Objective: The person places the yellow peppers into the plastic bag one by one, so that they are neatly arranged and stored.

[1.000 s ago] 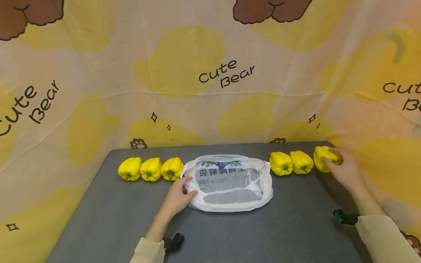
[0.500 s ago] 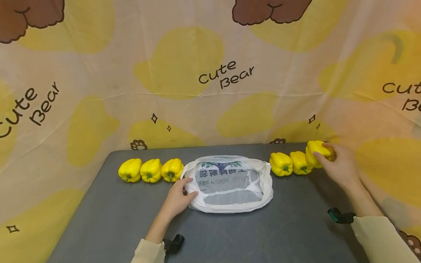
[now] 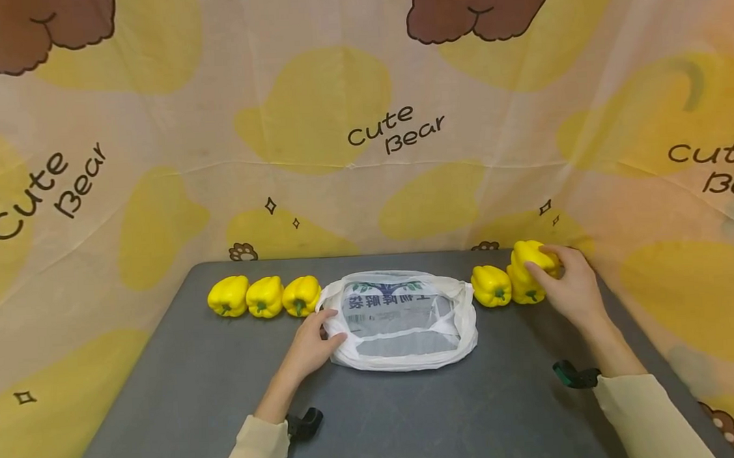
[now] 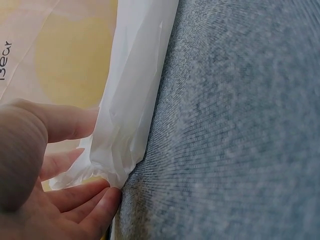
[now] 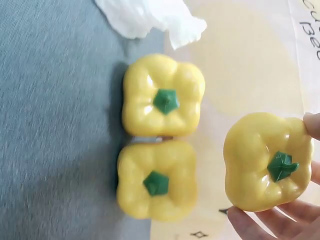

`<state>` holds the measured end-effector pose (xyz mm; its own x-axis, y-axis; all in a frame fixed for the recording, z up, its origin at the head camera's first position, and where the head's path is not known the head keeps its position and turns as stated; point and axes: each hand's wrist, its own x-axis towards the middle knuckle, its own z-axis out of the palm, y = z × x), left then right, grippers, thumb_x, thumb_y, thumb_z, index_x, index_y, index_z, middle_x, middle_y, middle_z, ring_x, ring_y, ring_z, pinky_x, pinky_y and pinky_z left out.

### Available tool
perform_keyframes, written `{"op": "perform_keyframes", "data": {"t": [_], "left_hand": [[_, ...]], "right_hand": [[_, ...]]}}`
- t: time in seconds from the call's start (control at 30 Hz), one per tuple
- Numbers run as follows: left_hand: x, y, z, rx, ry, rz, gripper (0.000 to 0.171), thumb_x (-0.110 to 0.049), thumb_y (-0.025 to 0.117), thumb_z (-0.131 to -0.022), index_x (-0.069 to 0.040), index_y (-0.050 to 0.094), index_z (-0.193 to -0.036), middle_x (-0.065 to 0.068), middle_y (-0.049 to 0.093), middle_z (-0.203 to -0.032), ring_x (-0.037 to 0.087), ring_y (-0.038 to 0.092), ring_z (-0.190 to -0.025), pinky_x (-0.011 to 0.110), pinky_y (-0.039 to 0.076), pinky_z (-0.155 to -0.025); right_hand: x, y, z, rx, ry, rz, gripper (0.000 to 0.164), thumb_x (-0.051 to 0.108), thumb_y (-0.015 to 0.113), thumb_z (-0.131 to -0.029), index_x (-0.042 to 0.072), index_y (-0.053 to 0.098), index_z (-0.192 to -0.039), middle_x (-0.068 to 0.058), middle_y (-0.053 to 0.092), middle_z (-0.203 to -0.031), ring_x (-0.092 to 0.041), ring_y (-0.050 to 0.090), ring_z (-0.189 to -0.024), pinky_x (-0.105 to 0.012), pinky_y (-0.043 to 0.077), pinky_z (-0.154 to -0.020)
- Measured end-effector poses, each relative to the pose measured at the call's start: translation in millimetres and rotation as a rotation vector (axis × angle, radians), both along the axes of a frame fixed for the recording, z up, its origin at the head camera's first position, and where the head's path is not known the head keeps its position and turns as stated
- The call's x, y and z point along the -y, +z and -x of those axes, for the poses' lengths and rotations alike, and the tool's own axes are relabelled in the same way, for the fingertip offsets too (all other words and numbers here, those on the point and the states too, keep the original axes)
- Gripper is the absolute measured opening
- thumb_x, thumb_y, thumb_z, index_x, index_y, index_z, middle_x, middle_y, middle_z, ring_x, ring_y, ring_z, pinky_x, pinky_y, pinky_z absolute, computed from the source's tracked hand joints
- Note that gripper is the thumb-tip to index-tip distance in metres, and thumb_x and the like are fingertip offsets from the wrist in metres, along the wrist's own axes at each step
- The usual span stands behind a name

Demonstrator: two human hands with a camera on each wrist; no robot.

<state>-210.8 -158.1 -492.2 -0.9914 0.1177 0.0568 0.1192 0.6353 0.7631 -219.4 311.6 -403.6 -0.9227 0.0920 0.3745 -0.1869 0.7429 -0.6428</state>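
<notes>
My right hand [image 3: 572, 285] grips a yellow bell pepper [image 3: 533, 257], raised above the table at the right. In the head view it overlaps the top of another pepper [image 3: 526, 292]. The right wrist view shows the held pepper [image 5: 252, 160] with its green stem, apart from the two peppers beside it. My left hand [image 3: 310, 345] holds the left edge of a white plastic bag [image 3: 403, 363], which stands with its mouth spread wide. In the left wrist view, thumb and fingers sit on either side of the bag's folded rim [image 4: 127, 95].
Three more yellow peppers [image 3: 265, 298] stand in a row left of the bag. Another pepper [image 3: 491, 286] stands just right of it. The grey table [image 3: 412, 425] meets a printed cloth backdrop [image 3: 312, 108] at the back and sides.
My right hand has lifted the outermost right pepper and moved it left, over the neighbouring one. The left hand and the bag have stayed in place.
</notes>
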Motion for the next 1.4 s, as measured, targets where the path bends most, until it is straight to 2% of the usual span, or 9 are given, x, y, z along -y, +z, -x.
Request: {"op": "perform_keyframes", "data": {"t": [0.23,0.53,0.83,1.0,1.4], "left_hand": [[2.6,0.6,1.1,-0.002,0.003,-0.009,0.051,-0.018,0.075,-0.092,-0.004,0.059,-0.138,0.019,0.056,-0.135,0.032,0.059,-0.111,0.049,0.051,-0.097],[2.7,2.2,2.3,-0.004,-0.003,0.017,0.051,-0.02,0.075,-0.092,-0.005,0.059,-0.138,0.019,0.056,-0.135,0.03,0.059,-0.107,0.048,0.051,-0.093],[2.5,1.8,-0.7,0.011,0.005,0.008,0.051,-0.019,0.075,-0.093,-0.005,0.059,-0.139,0.02,0.055,-0.138,0.033,0.06,-0.112,0.05,0.051,-0.097],[1.5,2.3,-1.1,0.012,0.001,0.002,0.05,-0.02,0.075,-0.092,-0.005,0.06,-0.138,0.02,0.056,-0.136,0.034,0.061,-0.11,0.05,0.051,-0.096],[0.4,-1.8,1.3,-0.006,0.003,0.007,0.048,-0.018,0.075,-0.092,-0.004,0.062,-0.135,0.021,0.056,-0.135,0.034,0.062,-0.108,0.05,0.052,-0.094]], "right_hand": [[23.0,-2.1,6.1,-0.029,0.026,0.015,0.059,0.038,0.066,-0.099,-0.006,0.055,-0.137,-0.031,0.05,-0.137,-0.049,0.045,-0.124,-0.065,0.037,-0.097],[51.2,-2.0,13.3,-0.049,0.063,0.066,0.055,0.034,0.069,-0.097,-0.005,0.058,-0.134,-0.027,0.053,-0.134,-0.045,0.049,-0.12,-0.062,0.04,-0.098],[77.9,-6.6,21.2,-0.066,0.126,0.073,0.05,0.031,0.071,-0.096,-0.002,0.06,-0.132,-0.024,0.055,-0.132,-0.04,0.052,-0.116,-0.055,0.044,-0.091],[92.0,-9.8,23.0,-0.04,0.162,0.072,0.051,0.031,0.07,-0.097,-0.003,0.059,-0.133,-0.025,0.054,-0.132,-0.04,0.051,-0.116,-0.056,0.044,-0.093],[127.7,-10.3,27.0,0.049,0.2,0.101,0.056,0.039,0.07,-0.096,0.003,0.058,-0.137,-0.019,0.051,-0.138,-0.037,0.052,-0.12,-0.053,0.047,-0.098]]}}
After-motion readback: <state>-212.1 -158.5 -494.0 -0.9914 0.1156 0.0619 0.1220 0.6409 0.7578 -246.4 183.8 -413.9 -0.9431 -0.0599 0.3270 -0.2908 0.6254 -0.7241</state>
